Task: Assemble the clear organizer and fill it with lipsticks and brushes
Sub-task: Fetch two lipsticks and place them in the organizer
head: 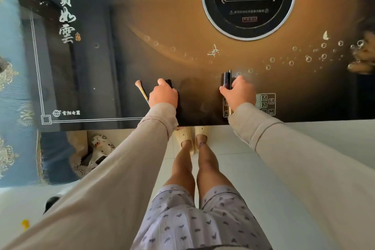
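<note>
My left hand (164,93) is closed near the table's front edge, with a dark piece (168,83) showing beyond its fingers. A makeup brush (141,91) with a pale pink tip and gold handle sticks out to its left; the handle's end is hidden by the hand. My right hand (239,91) is closed around dark lipstick tubes (226,79) that stand up past the fingers, and a thin gold stick (229,110) shows below the wrist. A faint glassy shape (192,91) between the hands may be the clear organizer; I cannot tell.
The glossy dark table (142,36) has a round built-in cooker plate (248,0) at the back right and a touch panel (265,103) by my right wrist. A blue patterned cloth (12,87) hangs on the left. Below the table edge are my legs, slippers and a white floor.
</note>
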{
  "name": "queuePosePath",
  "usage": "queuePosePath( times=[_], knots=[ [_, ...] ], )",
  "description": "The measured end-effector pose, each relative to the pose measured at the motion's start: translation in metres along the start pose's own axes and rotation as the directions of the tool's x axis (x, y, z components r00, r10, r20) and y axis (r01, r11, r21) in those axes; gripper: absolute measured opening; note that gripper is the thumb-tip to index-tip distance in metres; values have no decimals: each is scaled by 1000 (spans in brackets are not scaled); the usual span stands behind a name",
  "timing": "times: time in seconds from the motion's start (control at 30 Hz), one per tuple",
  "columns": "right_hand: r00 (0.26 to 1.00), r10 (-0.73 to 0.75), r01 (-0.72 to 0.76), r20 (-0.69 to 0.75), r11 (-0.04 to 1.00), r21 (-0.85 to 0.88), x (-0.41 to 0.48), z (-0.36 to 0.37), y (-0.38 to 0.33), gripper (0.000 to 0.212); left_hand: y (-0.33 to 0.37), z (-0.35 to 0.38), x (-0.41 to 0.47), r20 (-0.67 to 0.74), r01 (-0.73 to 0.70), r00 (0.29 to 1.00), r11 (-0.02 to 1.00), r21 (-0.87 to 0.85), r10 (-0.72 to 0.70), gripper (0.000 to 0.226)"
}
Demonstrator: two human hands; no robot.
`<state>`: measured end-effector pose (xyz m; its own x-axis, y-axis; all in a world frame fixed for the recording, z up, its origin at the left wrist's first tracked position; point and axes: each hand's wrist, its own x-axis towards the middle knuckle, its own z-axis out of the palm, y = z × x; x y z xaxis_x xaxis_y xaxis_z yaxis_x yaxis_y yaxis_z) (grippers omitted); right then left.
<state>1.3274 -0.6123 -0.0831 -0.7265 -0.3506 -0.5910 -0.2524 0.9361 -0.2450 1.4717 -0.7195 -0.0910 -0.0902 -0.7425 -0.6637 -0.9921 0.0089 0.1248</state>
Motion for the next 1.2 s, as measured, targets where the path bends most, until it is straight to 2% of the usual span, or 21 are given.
queuePosePath(
  times=[0.43, 0.63, 0.77, 0.87, 1.07, 1.2],
  knots=[
    [997, -78, 75, -17, 985, -157, -3, 1, -10, 27, -12, -2, -4, 61, 34, 998, 996, -83, -29, 29],
    [997, -73, 73, -11, 997, -28, -22, -8, 5, 30, -23, -6, -24, 90, -22, 995, 988, -154, 36, 29],
    [991, -81, 71, 107, 993, 93, -56, -24, 42, 25, -48, -8, -54, 180, -77, 977, 976, -205, 115, 29],
    [983, -58, 34, 176, 990, 134, -93, -29, 79, 19, -79, -7, -85, 253, -111, 956, 982, -155, 148, 27],
    [971, 117, -149, 209, 978, 146, -151, -21, 145, 16, -137, 1, -125, 385, -150, 916, 986, 70, 112, 33],
    [968, 158, -191, 194, 968, 164, -178, -8, 176, 38, -152, 4, -132, 397, -157, 914, 977, 145, 87, 33]
  ],
)
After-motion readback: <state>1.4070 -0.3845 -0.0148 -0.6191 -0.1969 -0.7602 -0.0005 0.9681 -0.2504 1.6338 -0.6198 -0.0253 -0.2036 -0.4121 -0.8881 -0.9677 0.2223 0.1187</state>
